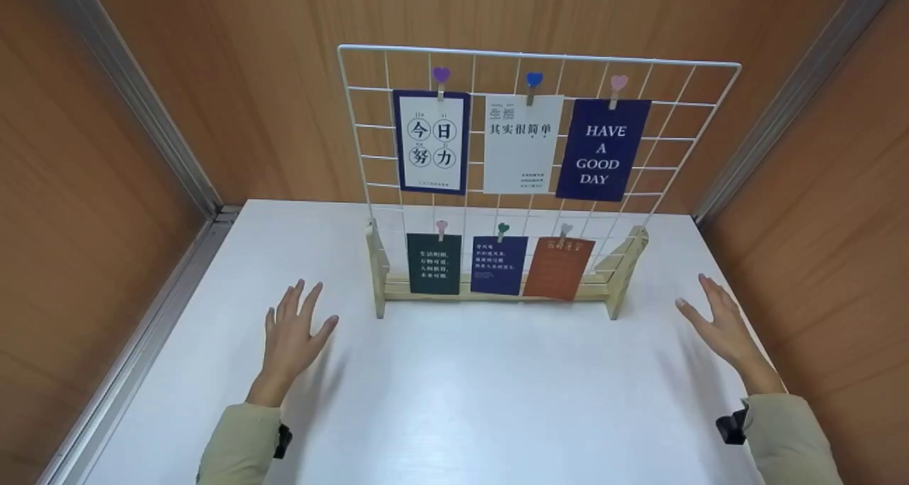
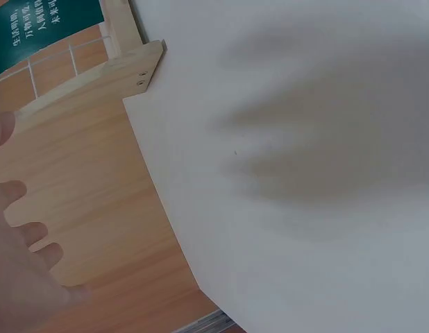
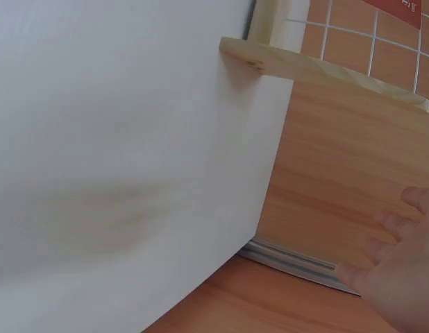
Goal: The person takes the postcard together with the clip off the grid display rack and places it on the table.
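Note:
A white wire grid rack [image 1: 696,104] stands in a wooden base [image 1: 490,297] at the back of the table. Three cards hang high on it: a blue-bordered white card [image 1: 434,144], a white card [image 1: 522,151] and a navy card [image 1: 603,140]. Lower down hang a green card [image 1: 434,272], a blue card [image 1: 499,275] and an orange card [image 1: 559,272]. Small heart-topped clips hold them. My left hand [image 1: 292,339], fingers spread, hovers left of the base and holds nothing. Right of the base my right hand [image 1: 728,332] is likewise spread, touching nothing.
The white table [image 1: 440,393] fills the area under and in front of the rack. Wood-grain panels [image 1: 234,80] surround it at the back and both sides. Metal rails [image 1: 153,109] run along the corners. Both sleeved wrists carry small black devices [image 1: 731,427].

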`<state>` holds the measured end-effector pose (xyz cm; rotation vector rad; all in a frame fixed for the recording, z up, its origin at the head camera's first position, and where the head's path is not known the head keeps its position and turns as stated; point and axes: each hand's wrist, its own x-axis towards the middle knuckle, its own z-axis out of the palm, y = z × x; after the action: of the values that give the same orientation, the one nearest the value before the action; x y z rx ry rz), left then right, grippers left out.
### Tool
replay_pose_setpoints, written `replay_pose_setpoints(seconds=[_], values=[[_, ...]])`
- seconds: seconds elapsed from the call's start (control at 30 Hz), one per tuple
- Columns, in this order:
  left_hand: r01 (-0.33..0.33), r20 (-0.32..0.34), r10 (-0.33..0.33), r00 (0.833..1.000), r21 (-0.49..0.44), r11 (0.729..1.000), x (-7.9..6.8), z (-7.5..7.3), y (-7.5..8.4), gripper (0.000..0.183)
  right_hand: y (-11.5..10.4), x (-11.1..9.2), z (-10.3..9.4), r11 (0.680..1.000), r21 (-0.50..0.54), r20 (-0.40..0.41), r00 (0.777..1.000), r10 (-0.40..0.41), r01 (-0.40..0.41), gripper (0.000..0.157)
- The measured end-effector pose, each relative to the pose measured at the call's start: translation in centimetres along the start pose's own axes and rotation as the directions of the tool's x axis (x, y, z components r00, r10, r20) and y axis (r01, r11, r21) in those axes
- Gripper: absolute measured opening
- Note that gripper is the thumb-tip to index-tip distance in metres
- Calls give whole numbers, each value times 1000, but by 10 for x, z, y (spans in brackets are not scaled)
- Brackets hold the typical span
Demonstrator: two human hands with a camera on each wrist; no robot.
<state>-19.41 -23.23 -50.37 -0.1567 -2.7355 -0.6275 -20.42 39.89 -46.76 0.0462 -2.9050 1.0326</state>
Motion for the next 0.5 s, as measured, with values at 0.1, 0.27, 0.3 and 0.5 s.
replay_pose_setpoints(seconds=[0.1,0.27,0.3,0.5], values=[[30,-20,-32,999,-119,992,2,-2,3,54,-2,0,-1,994,101,-10,999,34,-32,73],[96,5,-101,995,-353,931,5,-7,8,46,-6,0,-2,958,279,-20,997,80,-71,69],[116,21,-117,993,-390,914,6,-8,9,45,-7,-1,-2,947,312,-21,995,93,-82,69],[240,124,-206,971,-513,824,9,-13,15,42,-11,-3,0,885,451,-48,987,150,-113,66]])
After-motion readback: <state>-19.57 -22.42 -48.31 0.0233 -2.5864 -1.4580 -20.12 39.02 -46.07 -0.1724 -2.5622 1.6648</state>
